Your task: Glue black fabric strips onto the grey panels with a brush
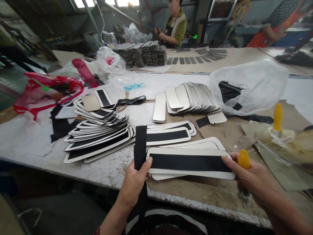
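Note:
My left hand (136,179) is closed, its thumb pressing the left end of a long white panel (190,176) with rounded corners. Black strips (140,143) also run through this hand, standing up above it and hanging below. A black strip (188,162) lies flat along the panel's middle. At the right end, my right hand (254,178) pinches the panel with thumb on top. The same hand keeps a yellow-handled tool (244,160) in its grip; its working end is mostly hidden. More white panels (207,143) lie just behind.
Panels with black strips (97,137) are piled at left, plain white panels (195,98) fanned at centre. A clear bag (254,81) holds black material. At right, a yellow handle (277,117) stands in a glue-smeared container (281,135). A person (176,26) works across the table.

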`<control>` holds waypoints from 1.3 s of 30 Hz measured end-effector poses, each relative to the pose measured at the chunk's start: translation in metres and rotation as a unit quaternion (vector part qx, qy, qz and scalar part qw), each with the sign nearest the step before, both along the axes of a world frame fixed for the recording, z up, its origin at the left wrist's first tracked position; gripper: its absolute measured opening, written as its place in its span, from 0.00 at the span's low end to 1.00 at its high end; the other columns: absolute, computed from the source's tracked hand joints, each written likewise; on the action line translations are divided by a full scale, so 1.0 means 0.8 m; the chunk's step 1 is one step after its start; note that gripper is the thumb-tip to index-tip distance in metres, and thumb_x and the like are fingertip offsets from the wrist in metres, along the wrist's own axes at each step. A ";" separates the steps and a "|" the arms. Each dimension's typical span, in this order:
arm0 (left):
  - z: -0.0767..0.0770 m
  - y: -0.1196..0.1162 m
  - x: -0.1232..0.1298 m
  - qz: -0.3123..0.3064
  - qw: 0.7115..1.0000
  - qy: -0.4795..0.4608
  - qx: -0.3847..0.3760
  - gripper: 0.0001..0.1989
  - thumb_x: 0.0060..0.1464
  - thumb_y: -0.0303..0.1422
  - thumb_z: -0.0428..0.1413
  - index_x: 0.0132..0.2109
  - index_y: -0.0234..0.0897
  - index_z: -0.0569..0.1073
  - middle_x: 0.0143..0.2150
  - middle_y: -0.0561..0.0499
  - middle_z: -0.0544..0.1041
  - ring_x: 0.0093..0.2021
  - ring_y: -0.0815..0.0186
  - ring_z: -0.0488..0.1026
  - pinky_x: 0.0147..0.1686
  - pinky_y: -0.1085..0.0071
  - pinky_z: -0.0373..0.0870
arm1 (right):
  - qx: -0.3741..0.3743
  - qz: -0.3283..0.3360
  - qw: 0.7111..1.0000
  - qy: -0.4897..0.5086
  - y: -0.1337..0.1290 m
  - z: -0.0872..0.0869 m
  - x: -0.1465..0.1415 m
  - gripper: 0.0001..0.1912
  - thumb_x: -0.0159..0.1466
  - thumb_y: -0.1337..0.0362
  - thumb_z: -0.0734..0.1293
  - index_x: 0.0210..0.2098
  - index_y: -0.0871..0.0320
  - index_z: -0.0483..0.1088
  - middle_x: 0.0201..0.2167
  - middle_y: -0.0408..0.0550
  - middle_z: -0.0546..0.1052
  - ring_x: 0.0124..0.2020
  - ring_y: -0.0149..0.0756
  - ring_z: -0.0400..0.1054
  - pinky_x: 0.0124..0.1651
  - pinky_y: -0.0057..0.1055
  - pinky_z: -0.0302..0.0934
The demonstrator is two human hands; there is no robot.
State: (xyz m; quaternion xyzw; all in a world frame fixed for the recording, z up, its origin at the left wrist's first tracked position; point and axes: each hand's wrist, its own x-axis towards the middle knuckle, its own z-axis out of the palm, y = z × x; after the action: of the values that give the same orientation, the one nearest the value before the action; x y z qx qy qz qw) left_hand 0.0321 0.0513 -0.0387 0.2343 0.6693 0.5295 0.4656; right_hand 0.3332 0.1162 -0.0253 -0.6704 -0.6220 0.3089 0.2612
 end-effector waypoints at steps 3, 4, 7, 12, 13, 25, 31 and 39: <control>-0.002 0.001 -0.001 0.010 1.000 0.006 -0.020 0.23 0.40 0.44 0.64 0.40 0.33 0.74 0.33 0.48 0.77 0.32 0.63 0.73 0.28 0.73 0.69 | -0.043 0.017 0.999 -0.005 0.000 0.006 -0.009 0.22 0.58 0.43 0.61 0.31 0.56 0.70 0.17 0.39 0.65 0.16 0.29 0.57 0.19 0.26 0.51; -0.003 0.001 -0.001 0.018 1.000 0.001 -0.024 0.24 0.40 0.44 0.64 0.41 0.33 0.74 0.33 0.48 0.77 0.35 0.61 0.74 0.29 0.72 0.70 | -0.036 0.022 0.999 -0.014 0.000 0.009 -0.012 0.22 0.58 0.43 0.60 0.30 0.56 0.69 0.17 0.40 0.66 0.17 0.30 0.58 0.20 0.26 0.52; -0.007 0.003 -0.002 0.021 1.000 -0.013 -0.016 0.22 0.43 0.44 0.63 0.42 0.33 0.74 0.33 0.49 0.78 0.39 0.58 0.75 0.33 0.70 0.71 | 0.011 0.021 0.998 -0.052 -0.001 0.015 -0.024 0.22 0.58 0.43 0.59 0.28 0.56 0.69 0.19 0.43 0.69 0.21 0.34 0.63 0.24 0.28 0.56; -0.012 0.001 -0.006 0.026 1.000 -0.010 0.003 0.19 0.46 0.42 0.61 0.43 0.34 0.73 0.38 0.47 0.78 0.46 0.56 0.73 0.42 0.66 0.71 | 0.053 0.002 0.995 -0.082 -0.003 0.013 -0.037 0.20 0.59 0.45 0.60 0.29 0.56 0.69 0.25 0.46 0.74 0.26 0.39 0.67 0.28 0.30 0.59; -0.012 0.001 -0.006 0.025 1.000 -0.008 0.003 0.20 0.47 0.43 0.61 0.43 0.34 0.73 0.39 0.46 0.78 0.46 0.56 0.73 0.42 0.65 0.71 | 0.056 0.003 0.995 -0.089 -0.004 0.012 -0.039 0.21 0.59 0.44 0.59 0.29 0.55 0.68 0.24 0.47 0.73 0.26 0.39 0.67 0.28 0.30 0.58; -0.015 -0.005 -0.011 0.046 0.998 -0.036 0.006 0.22 0.52 0.46 0.56 0.50 0.38 0.71 0.45 0.48 0.77 0.49 0.60 0.71 0.52 0.66 0.65 | 0.074 0.020 0.986 -0.146 -0.010 0.017 -0.048 0.24 0.59 0.40 0.56 0.26 0.54 0.67 0.19 0.45 0.71 0.21 0.38 0.66 0.24 0.30 0.57; -0.019 -0.007 -0.013 0.037 0.998 -0.021 0.038 0.23 0.54 0.45 0.54 0.52 0.36 0.70 0.46 0.45 0.76 0.51 0.57 0.70 0.55 0.63 0.61 | 0.101 0.032 0.982 -0.156 -0.015 0.016 -0.050 0.22 0.60 0.42 0.57 0.29 0.53 0.68 0.21 0.45 0.73 0.22 0.39 0.68 0.25 0.31 0.58; -0.022 -0.009 -0.017 0.033 0.999 0.007 0.033 0.24 0.53 0.47 0.54 0.51 0.35 0.71 0.43 0.45 0.77 0.46 0.58 0.72 0.47 0.67 0.66 | 0.100 -0.001 0.987 -0.126 -0.019 0.027 -0.062 0.23 0.56 0.40 0.58 0.28 0.53 0.67 0.17 0.44 0.68 0.19 0.39 0.64 0.24 0.33 0.56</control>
State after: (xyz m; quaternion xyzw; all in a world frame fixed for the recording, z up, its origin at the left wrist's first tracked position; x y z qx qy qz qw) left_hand 0.0184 0.0441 -0.0560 0.2310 0.6619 0.5645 0.4358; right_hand 0.2838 0.1009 -0.0039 -0.6754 -0.6767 0.1581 0.2468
